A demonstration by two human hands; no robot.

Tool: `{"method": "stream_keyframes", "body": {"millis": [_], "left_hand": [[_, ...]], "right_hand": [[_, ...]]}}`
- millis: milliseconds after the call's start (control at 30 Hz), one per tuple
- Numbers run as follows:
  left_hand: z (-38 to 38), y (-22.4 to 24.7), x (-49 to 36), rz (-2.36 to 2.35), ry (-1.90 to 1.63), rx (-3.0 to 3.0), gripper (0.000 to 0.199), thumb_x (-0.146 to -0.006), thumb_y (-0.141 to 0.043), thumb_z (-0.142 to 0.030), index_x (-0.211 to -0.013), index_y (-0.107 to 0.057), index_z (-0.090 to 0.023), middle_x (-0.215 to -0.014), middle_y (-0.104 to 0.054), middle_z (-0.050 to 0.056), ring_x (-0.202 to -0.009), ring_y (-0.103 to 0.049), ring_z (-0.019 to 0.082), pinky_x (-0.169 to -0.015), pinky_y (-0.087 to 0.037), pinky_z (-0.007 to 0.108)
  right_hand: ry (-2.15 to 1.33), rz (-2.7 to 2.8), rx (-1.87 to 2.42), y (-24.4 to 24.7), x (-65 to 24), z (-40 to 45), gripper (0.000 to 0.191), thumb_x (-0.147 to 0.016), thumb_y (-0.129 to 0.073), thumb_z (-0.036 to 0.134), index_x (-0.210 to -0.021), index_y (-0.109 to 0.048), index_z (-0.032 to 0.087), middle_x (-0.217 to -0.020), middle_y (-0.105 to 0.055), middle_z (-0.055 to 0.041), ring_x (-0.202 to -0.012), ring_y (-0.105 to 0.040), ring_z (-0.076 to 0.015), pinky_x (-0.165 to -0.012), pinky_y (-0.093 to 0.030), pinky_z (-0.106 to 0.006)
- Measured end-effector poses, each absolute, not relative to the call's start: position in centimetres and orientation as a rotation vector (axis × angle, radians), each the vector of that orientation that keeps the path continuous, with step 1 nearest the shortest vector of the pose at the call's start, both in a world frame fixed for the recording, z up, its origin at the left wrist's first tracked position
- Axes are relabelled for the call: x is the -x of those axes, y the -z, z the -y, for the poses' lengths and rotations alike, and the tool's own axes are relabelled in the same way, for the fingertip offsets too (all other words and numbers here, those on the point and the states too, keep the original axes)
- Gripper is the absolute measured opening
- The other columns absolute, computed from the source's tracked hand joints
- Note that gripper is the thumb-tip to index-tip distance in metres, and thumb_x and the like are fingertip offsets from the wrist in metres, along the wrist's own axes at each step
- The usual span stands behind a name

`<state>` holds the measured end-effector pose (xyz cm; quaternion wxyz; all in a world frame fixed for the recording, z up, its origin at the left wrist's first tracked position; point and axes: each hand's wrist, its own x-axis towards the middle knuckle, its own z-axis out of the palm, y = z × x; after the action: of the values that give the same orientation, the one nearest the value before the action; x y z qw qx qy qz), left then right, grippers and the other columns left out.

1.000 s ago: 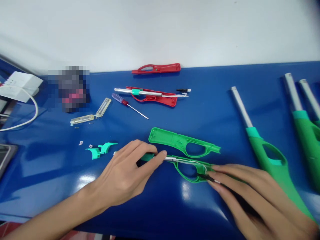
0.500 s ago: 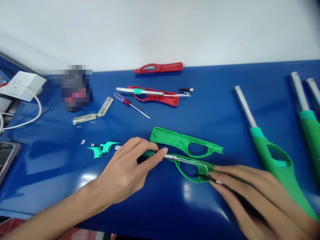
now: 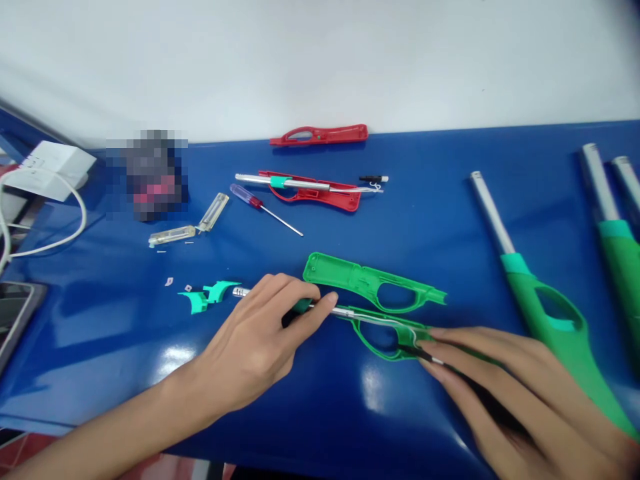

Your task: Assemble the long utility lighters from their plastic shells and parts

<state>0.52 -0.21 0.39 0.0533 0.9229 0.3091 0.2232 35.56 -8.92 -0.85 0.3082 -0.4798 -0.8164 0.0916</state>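
My left hand (image 3: 263, 327) is closed around the metal tube of an opened green gas lighter, and the tube's slotted tip (image 3: 241, 292) sticks out past the knuckles. A dark green piece (image 3: 301, 306) shows between my thumb and fingers. The tube runs into the lower green half-shell (image 3: 373, 343), where a white wire (image 3: 395, 323) lies along it. At the handle end, my right hand (image 3: 505, 387) pinches a slim black part with a silver tip (image 3: 435, 361), its fingers hiding much of the handle. Just behind lies the other green half-shell (image 3: 333, 270).
Green lighters (image 3: 545, 307) lie at right. Farther back are a red half-shell (image 3: 325, 135), another red shell (image 3: 345, 199) holding a tube, and a screwdriver (image 3: 255, 200). At left are clear fuel tanks (image 3: 173, 236), teal pieces (image 3: 200, 301), a white box (image 3: 50, 170) and a cable (image 3: 75, 230).
The view has shifted very slightly. Both hands keep their grips, and the black part in my right hand has tilted only a little.
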Motion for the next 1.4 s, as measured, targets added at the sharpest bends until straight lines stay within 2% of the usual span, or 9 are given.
{"method": "stream_keyframes", "body": {"millis": [167,267,367,500,633,700,900,1200,1400], "left_hand": [[0.1,-0.5,-0.7,-0.915,-0.651,-2.885,0.043,-0.122,-0.047,0.008,-0.153,-0.072,-0.010,-0.118,-0.085,0.011,-0.098,-0.074,0.023,-0.081,-0.059,0.038],[0.2,-0.3,-0.7,-0.931,-0.661,-2.913,0.045,-0.119,-0.048,0.010,-0.152,-0.073,-0.010,-0.118,-0.085,0.011,-0.099,-0.075,0.024,-0.081,-0.058,0.038],[0.4,-0.2,-0.8,-0.940,-0.695,-2.923,0.042,-0.118,-0.053,0.008,-0.149,-0.074,-0.009,-0.117,-0.085,0.012,-0.099,-0.075,0.025,-0.082,-0.057,0.039],[0.4,-0.4,-1.5,-0.966,-0.750,-2.915,0.026,-0.126,-0.057,-0.005,-0.142,-0.077,-0.009,-0.113,-0.084,0.012,-0.098,-0.075,0.026,-0.080,-0.054,0.041],[0.4,-0.5,-1.9,-1.003,-0.772,-2.892,0.023,-0.130,-0.057,-0.012,-0.138,-0.079,-0.011,-0.112,-0.084,0.011,-0.096,-0.076,0.026,-0.082,-0.054,0.042],[0.5,-0.6,-1.9,-1.007,-0.780,-2.873,0.024,-0.130,-0.058,-0.012,-0.142,-0.079,-0.011,-0.113,-0.084,0.010,-0.099,-0.078,0.025,-0.087,-0.058,0.042],[0.9,-0.6,-1.7,-0.857,-0.794,-2.828,0.024,-0.129,-0.061,-0.008,-0.144,-0.079,-0.014,-0.128,-0.090,0.013,-0.124,-0.087,0.027,-0.106,-0.065,0.043],[0.8,-0.8,-2.4,-0.839,-0.802,-2.683,0.019,-0.129,-0.062,-0.007,-0.134,-0.080,-0.010,-0.121,-0.086,0.014,-0.112,-0.085,0.024,-0.095,-0.067,0.040],[1.0,-0.9,-2.6,-0.854,-0.799,-2.623,0.017,-0.127,-0.066,-0.006,-0.134,-0.081,-0.008,-0.123,-0.085,0.014,-0.112,-0.083,0.025,-0.096,-0.067,0.042]], "right_hand": [[-0.199,2.105,1.284,0.5,-34.1,8.7,0.022,-0.126,-0.074,0.011,-0.137,-0.086,0.025,-0.132,-0.090,-0.0018,-0.120,-0.086,-0.0207,-0.112,-0.068,-0.035],[-0.185,2.083,1.287,0.4,-33.4,8.6,0.018,-0.125,-0.076,0.007,-0.135,-0.084,0.019,-0.131,-0.087,-0.0039,-0.121,-0.082,-0.0183,-0.116,-0.064,-0.034],[-0.191,2.074,1.294,0.5,-33.2,8.5,0.017,-0.126,-0.075,0.008,-0.135,-0.083,0.019,-0.133,-0.085,-0.0038,-0.124,-0.080,-0.0177,-0.117,-0.063,-0.033],[-0.219,2.066,1.295,0.5,-33.4,8.5,0.017,-0.127,-0.074,0.010,-0.135,-0.083,0.020,-0.134,-0.084,-0.0029,-0.125,-0.079,-0.0166,-0.119,-0.062,-0.032],[-0.228,2.060,1.271,0.5,-33.5,8.6,0.017,-0.126,-0.074,0.008,-0.134,-0.083,0.020,-0.132,-0.084,-0.0024,-0.124,-0.079,-0.0160,-0.117,-0.063,-0.032],[-0.237,2.053,1.266,0.5,-33.5,8.7,0.019,-0.125,-0.076,0.006,-0.134,-0.083,0.020,-0.133,-0.084,-0.0028,-0.125,-0.079,-0.0162,-0.116,-0.064,-0.032],[-0.257,2.044,1.257,0.6,-33.4,8.7,0.024,-0.122,-0.077,0.001,-0.137,-0.084,0.019,-0.135,-0.084,-0.0028,-0.126,-0.079,-0.0160,-0.114,-0.065,-0.032],[-0.266,2.052,1.276,0.4,-33.5,8.8,0.028,-0.123,-0.072,-0.001,-0.137,-0.083,0.021,-0.133,-0.085,-0.0012,-0.125,-0.081,-0.0149,-0.113,-0.066,-0.030],[-0.274,2.044,1.311,-0.4,-33.2,8.5,0.023,-0.126,-0.070,0.004,-0.131,-0.083,0.022,-0.129,-0.087,0.0002,-0.121,-0.083,-0.0135,-0.114,-0.065,-0.027]]}}
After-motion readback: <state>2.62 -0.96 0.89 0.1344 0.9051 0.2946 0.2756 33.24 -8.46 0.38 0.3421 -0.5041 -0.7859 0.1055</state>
